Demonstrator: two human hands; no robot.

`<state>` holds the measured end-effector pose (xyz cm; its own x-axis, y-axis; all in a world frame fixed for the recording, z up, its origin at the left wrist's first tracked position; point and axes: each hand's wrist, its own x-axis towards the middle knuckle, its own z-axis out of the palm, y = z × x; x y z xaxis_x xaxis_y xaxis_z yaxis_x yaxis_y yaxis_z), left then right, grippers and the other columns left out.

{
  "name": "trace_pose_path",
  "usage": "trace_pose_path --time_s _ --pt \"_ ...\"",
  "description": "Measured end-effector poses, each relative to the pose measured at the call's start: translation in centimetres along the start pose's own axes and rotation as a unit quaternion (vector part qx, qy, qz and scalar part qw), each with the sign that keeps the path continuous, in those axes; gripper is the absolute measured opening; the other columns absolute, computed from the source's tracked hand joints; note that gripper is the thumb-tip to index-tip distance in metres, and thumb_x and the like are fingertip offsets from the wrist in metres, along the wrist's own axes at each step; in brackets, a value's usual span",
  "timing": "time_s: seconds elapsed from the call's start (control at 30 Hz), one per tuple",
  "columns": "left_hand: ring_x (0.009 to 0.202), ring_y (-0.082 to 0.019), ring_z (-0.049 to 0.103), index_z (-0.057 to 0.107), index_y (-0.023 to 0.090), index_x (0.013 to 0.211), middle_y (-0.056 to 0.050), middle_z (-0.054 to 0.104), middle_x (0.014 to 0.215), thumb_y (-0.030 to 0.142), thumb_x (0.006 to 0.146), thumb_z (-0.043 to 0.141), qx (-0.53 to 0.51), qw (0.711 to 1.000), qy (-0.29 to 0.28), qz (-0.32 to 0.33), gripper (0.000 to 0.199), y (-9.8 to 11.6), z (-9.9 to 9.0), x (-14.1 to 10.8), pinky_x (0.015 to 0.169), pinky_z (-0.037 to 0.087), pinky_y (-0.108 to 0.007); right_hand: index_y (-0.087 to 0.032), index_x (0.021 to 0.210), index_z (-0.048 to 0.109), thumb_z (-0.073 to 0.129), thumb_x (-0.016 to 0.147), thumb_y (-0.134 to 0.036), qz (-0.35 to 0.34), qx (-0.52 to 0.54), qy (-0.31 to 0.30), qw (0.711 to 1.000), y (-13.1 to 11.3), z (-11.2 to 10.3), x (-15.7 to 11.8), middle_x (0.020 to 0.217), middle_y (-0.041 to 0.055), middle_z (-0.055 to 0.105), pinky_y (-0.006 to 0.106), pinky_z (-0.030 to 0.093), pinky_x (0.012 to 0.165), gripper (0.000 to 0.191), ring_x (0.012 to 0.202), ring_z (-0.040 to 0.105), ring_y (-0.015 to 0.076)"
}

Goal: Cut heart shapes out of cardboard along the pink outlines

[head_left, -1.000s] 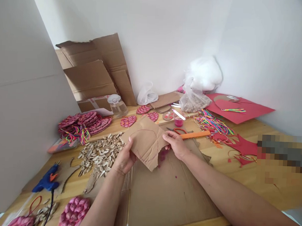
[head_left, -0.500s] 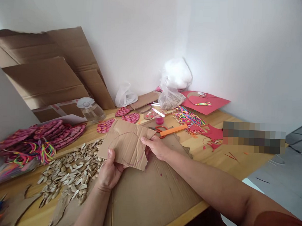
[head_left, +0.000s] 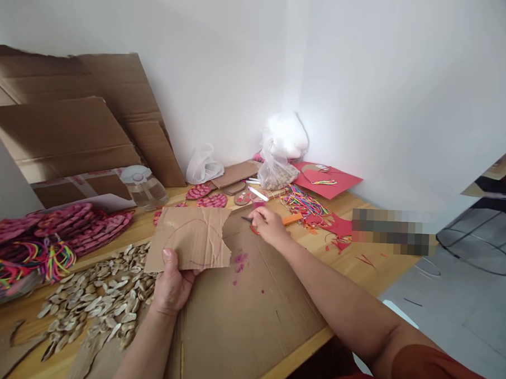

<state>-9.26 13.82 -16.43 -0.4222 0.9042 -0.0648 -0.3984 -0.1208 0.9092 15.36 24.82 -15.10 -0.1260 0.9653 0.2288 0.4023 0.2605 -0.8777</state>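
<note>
My left hand (head_left: 174,284) grips a piece of brown cardboard (head_left: 192,237) by its lower edge, thumb on top. A rounded outline is drawn on the cardboard, and its right edge is ragged. My right hand (head_left: 268,226) is closed over the orange-handled scissors (head_left: 253,227), which rest on the table side of the large cardboard sheet; their dark tips point left and the fingers hide most of the handles. Beneath both hands lies the large cardboard sheet (head_left: 247,318), stained with purple spots. Just beyond the right hand sits an orange strip (head_left: 292,218).
Peanut shells (head_left: 101,294) are heaped at left, beside pink decorated pieces (head_left: 96,227) with bright tassels. A clear lidded jug (head_left: 144,187) stands before leaning cardboard (head_left: 71,131). Colourful cords (head_left: 303,202), red paper (head_left: 329,180) and plastic bags (head_left: 285,138) lie toward the back.
My right hand has let go of the cardboard piece and moved to the scissors. The left hand keeps the cardboard, now slightly lower and further left, as the view has shifted right.
</note>
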Motion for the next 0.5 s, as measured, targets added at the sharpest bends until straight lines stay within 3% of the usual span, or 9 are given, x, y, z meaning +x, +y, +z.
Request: trace_pose_path --time_s 0.17,0.27,0.37,0.5 --pt "0.101 -0.022 0.070 0.061 0.032 0.132 -0.008 0.062 0.136 0.054 0.090 0.061 -0.050 0.999 -0.004 -0.018 0.047 -0.2 0.1 0.1 0.065 0.064 -0.030 -0.018 0.103 0.071 0.058 0.085 -0.012 0.001 -0.214 0.034 0.976 1.0 -5.5 0.4 0.112 0.0138 0.068 0.044 0.039 0.100 0.023 0.113 0.056 0.0296" --pt "0.103 -0.021 0.070 0.062 0.029 0.132 -0.010 0.063 0.135 0.045 0.096 0.055 -0.062 0.998 0.001 -0.023 0.040 -0.2 0.2 0.2 0.075 0.064 -0.032 -0.016 0.109 0.071 0.063 0.081 -0.011 0.018 -0.309 0.018 0.951 1.8 -7.8 0.1 0.129 0.0195 0.060 0.054 0.031 0.103 0.030 0.127 0.043 0.0391" --pt "0.112 -0.022 0.067 0.062 0.029 0.133 -0.010 0.061 0.140 0.039 0.099 0.052 -0.071 0.997 0.014 -0.032 0.036 -0.2 0.4 0.2 0.083 0.063 -0.034 -0.018 0.107 0.073 0.065 0.080 -0.013 0.015 -0.364 -0.016 0.931 2.3 -9.0 -0.2 0.137 0.0166 0.058 0.055 0.030 0.102 0.029 0.131 0.039 0.0399" --pt "0.124 -0.022 0.061 0.062 0.031 0.133 -0.006 0.055 0.148 0.035 0.100 0.052 -0.077 0.995 0.042 -0.047 0.035 -0.2 0.5 0.2 0.090 0.060 -0.035 -0.020 0.098 0.074 0.065 0.082 -0.016 -0.008 -0.385 -0.045 0.922 2.5 -9.8 -0.6 0.126 0.0122 0.065 0.048 0.031 0.100 0.019 0.128 0.042 0.0344"
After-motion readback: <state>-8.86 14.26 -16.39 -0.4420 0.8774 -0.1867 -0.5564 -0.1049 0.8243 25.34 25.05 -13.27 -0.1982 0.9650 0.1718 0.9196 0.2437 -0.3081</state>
